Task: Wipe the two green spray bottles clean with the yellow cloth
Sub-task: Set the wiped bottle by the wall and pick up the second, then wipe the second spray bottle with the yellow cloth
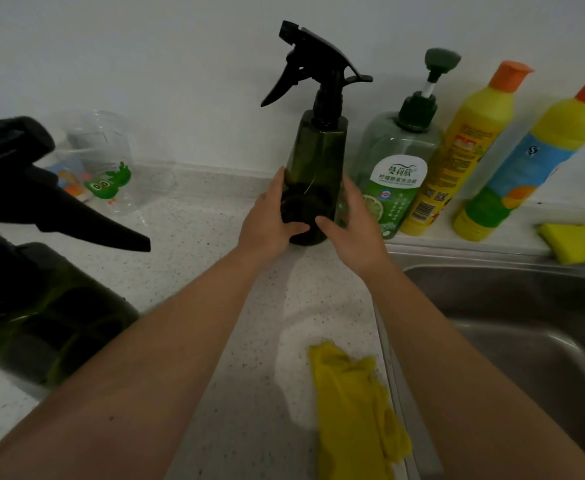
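A dark green spray bottle [315, 157] with a black trigger head stands upright at the back of the speckled white counter [194, 230]. My left hand [270, 223] and my right hand [353, 226] both grip its lower body, one on each side. A second green spray bottle [41, 306], also with a black trigger, stands very close to the camera at the left edge. The yellow cloth [353, 407] lies crumpled on the counter near the front, beside the sink's rim and between my forearms. Neither hand touches the cloth.
A steel sink [513, 306] fills the right side. Against the wall stand a green pump soap bottle [395, 174] and two yellow cleaner bottles [464, 147] [533, 161]. A yellow sponge [575, 240] sits behind the sink. A clear plastic container [104, 161] stands at the back left.
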The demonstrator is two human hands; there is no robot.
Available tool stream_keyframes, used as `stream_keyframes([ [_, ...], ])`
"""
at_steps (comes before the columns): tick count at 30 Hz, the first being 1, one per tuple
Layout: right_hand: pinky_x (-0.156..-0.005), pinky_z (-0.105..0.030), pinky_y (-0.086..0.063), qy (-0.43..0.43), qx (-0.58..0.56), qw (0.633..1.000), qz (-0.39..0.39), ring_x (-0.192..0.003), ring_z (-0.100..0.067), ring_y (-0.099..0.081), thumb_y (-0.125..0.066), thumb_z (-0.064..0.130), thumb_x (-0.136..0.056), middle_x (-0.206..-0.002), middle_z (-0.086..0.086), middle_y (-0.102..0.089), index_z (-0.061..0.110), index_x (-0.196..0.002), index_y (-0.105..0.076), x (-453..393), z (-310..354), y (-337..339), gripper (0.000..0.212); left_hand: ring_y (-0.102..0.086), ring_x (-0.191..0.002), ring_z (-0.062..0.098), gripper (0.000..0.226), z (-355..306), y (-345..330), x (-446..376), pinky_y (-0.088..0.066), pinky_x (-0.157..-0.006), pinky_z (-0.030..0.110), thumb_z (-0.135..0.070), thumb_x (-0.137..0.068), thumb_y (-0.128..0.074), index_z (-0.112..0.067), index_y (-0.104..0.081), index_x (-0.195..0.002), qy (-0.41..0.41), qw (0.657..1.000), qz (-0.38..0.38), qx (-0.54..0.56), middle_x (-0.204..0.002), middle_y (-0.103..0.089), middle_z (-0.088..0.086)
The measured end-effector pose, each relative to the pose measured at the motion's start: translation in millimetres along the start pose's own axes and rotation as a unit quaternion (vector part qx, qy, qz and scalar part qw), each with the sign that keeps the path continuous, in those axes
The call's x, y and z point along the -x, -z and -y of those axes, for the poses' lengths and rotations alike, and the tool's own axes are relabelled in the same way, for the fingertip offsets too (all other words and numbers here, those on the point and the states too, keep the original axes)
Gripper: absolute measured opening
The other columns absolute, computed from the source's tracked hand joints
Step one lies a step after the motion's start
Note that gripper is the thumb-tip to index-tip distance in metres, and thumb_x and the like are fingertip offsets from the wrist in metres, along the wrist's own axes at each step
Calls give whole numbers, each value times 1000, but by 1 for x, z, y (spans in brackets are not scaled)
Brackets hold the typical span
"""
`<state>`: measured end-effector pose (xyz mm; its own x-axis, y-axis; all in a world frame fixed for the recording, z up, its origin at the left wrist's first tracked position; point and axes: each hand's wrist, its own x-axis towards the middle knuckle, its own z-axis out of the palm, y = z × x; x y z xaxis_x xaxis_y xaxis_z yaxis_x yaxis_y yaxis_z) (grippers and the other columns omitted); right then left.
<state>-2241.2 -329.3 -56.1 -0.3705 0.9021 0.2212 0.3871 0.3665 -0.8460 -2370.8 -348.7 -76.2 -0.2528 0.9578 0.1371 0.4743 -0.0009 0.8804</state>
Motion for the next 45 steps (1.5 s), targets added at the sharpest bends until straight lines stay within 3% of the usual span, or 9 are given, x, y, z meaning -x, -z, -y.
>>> stream_keyframes([
  [5, -107, -42, -33, -50, 54, 997, 16, -126, -26, -38, -57, 19, -86, -140, -11, -37, 11, -134, -31, 52, 7, 8, 55, -36, -131, 27, 86, -9, 1, 23, -32, -102, 35, -25, -79, -64, -22, -8, -143, 50, 997, 4, -65, -146, -33, 11],
  [11, -92, -19, -29, -92, 104, 988, 72, -123, -15, -37, -55, 32, -85, -140, -2, -37, 19, -131, -36, 144, 23, 23, 51, -35, -132, 23, 66, -13, 6, 100, -29, -106, 32, -31, -82, -59, -16, -28, -138, 62, 989, 62, -122, -146, -35, 8],
  [16, -102, -34, -30, -87, 235, 959, 136, -125, -22, -34, -53, 42, -83, -139, -1, -35, 25, -134, -27, 197, 24, 10, 60, -39, -128, 20, 51, -19, 16, 164, -28, -101, 24, -30, -83, -58, -16, -42, -130, 16, 984, 64, -168, -139, -43, 5],
  [20, -94, -40, -34, -28, 333, 938, 92, -114, -32, -42, -43, 33, -87, -128, -12, -47, 18, -134, -29, 210, 20, -2, 52, -45, -122, 20, 44, -23, 31, 208, -29, -97, 21, -28, -82, -60, -15, -50, -123, -14, 987, 21, -161, -129, -52, 5],
  [26, -81, -26, -36, -18, 96, 994, 51, -105, -26, -51, -52, 10, -84, -116, -10, -54, 16, -121, -45, 209, 48, -21, 38, -40, -106, 3, 56, -37, 80, 263, -27, -90, 3, -45, -73, -55, -7, -55, -114, -68, 973, -169, -145, -113, -49, -1],
  [29, -73, -22, -39, -26, -40, 998, 37, -95, -19, -53, -54, 8, -84, -103, -1, -56, 18, -111, -50, 203, 76, -36, 29, -39, -117, 21, 66, -37, 105, 270, -33, -103, 25, -34, -71, -68, -4, -43, -124, -25, 952, -270, -145, -128, -44, 16],
  [35, -67, -19, -41, -64, -176, 982, 21, -80, -2, -50, -58, 20, -84, -89, 13, -52, 26, -103, -48, 190, 116, -55, 22, -21, -139, 23, 95, -32, 142, 240, -24, -114, 44, -27, -69, -73, -19, -11, -141, 120, 972, -201, 13, -152, -17, 5],
  [39, -52, 0, -41, -80, -215, 973, 18, -77, 1, -49, -55, 22, -85, -86, 19, -49, 28, -100, -45, 186, 127, -65, 19, -40, -127, 26, 87, -25, 149, 218, -38, -105, 46, -22, -65, -77, -19, -25, -134, 140, 977, -148, 60, -138, -41, 5],
  [45, -47, 0, -40, -110, -245, 963, 5, -74, 1, -49, -54, 21, -86, -84, 18, -49, 30, -96, -45, 183, 131, -72, 16, -48, -115, 21, 75, -14, 151, 205, -43, -95, 37, -15, -63, -78, -17, -37, -126, 123, 977, -144, 101, -126, -51, 3],
])
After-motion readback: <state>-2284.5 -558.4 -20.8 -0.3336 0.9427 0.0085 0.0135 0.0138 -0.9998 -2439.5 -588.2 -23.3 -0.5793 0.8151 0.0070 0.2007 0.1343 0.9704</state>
